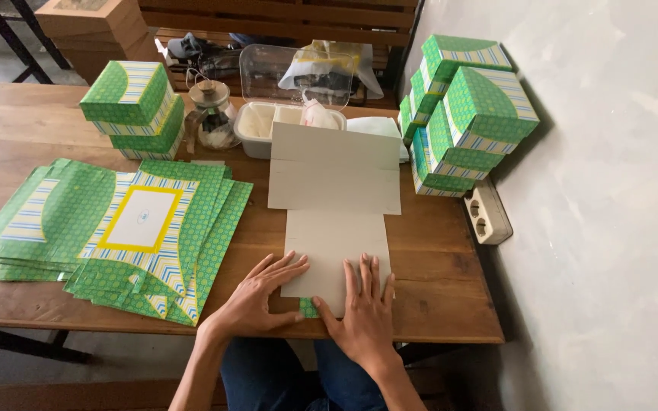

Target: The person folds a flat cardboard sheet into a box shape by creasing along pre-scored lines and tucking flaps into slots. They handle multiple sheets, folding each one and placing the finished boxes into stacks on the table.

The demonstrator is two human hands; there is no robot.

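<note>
Both hands press flat on a sheet of card that lies plain side up on the wooden table, close to the table's near edge and towards its right end. The left hand lies palm down with its fingers spread, covering the sheet's near left corner; nothing is pinched in it. The right hand also lies open and flat, fingers slightly fanned, on the near right part of the sheet. Between the two hands a small green patterned flap of the card peeks out at the near edge. The far part of the sheet is wider and carries straight crease lines across it.

To the left, along the near edge, a fanned pile of flat green cards rests printed side up, the top one showing a white panel framed in yellow. At the far left of the table two folded green boxes are stacked. Against the wall on the right edge stands a taller heap of green boxes, with a white power strip just beside it. At the far edge sit a glass jar and a white plastic tub.
</note>
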